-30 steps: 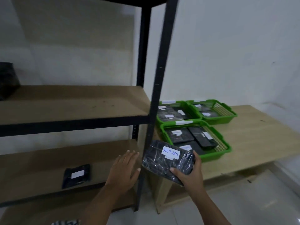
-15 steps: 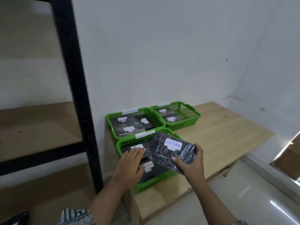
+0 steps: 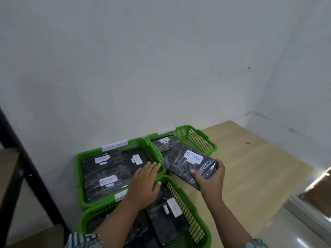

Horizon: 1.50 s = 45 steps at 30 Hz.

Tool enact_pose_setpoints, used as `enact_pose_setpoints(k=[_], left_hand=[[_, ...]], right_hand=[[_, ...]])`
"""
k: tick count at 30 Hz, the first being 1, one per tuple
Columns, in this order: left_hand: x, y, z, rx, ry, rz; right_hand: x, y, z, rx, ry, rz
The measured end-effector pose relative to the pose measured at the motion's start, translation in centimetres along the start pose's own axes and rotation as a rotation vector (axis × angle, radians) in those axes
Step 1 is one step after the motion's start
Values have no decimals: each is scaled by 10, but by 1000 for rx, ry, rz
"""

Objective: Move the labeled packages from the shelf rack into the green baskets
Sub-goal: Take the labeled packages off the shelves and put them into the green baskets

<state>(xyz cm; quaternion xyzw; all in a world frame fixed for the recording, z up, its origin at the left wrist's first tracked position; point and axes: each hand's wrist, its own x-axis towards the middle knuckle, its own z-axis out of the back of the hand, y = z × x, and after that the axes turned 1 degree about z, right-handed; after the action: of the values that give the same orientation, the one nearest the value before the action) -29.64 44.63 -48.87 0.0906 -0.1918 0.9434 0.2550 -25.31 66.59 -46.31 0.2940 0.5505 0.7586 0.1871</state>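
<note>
My right hand (image 3: 211,179) grips a black plastic-wrapped package (image 3: 189,165) with a white label reading RETURN, held tilted over the gap between the baskets. My left hand (image 3: 145,185) hovers flat with fingers together over the right rim of the left green basket (image 3: 78,169), holding nothing. That basket holds several labeled black packages. A second green basket (image 3: 200,138) behind the held package holds more. The nearest green basket (image 3: 193,212) below my arms also holds several packages.
The baskets stand on a light wooden table (image 3: 250,158) against a white wall. The black post of the shelf rack (image 3: 23,163) rises at the far left. A white ledge and a brown box (image 3: 318,192) sit at the right edge.
I have turned from the shelf rack to the table. Both hands and the RETURN package moved forward and now sit over the baskets, nearer the back ones.
</note>
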Motion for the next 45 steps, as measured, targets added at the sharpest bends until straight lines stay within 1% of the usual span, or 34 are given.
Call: enact_pose_setpoints(k=[5,11,14,16,18,21,26,29,32,36,39,43,45], left_hand=[[54,3,-35,13,-29,59],[105,-2,-88,18,-35,237],[126,-3,-106,82,-21,309],[126,0,-108,116,7,349],[152,-2,-130,156,27,441],[148,0,-135,195,26,456],[149,0,-139,201,23,472],[150,-4,-135,202,18,480],[151,-4,-135,203,-2,469],[151,-5,-137,227,-5,461],[150,-7,-134,221,8,473],[152,-11,-130,237,39,478],[152,-9,-128,283,65,479]], right_hand=[[79,-30,-20,14,-24,-11],[174,-68,-46,11,6,-78],[211,-81,-55,1,14,-113],[221,-85,-59,3,-9,-137],[260,-105,-70,-33,38,-183],[275,-117,-82,-73,37,-258],[286,-130,-105,-144,107,-343],[288,-131,-116,-159,110,-445],[293,-137,-124,-180,134,-508],[298,-142,-126,-263,204,-558],[300,-142,-121,-296,287,-591],[300,-143,-114,-277,399,-564],[299,-141,-108,-275,470,-547]])
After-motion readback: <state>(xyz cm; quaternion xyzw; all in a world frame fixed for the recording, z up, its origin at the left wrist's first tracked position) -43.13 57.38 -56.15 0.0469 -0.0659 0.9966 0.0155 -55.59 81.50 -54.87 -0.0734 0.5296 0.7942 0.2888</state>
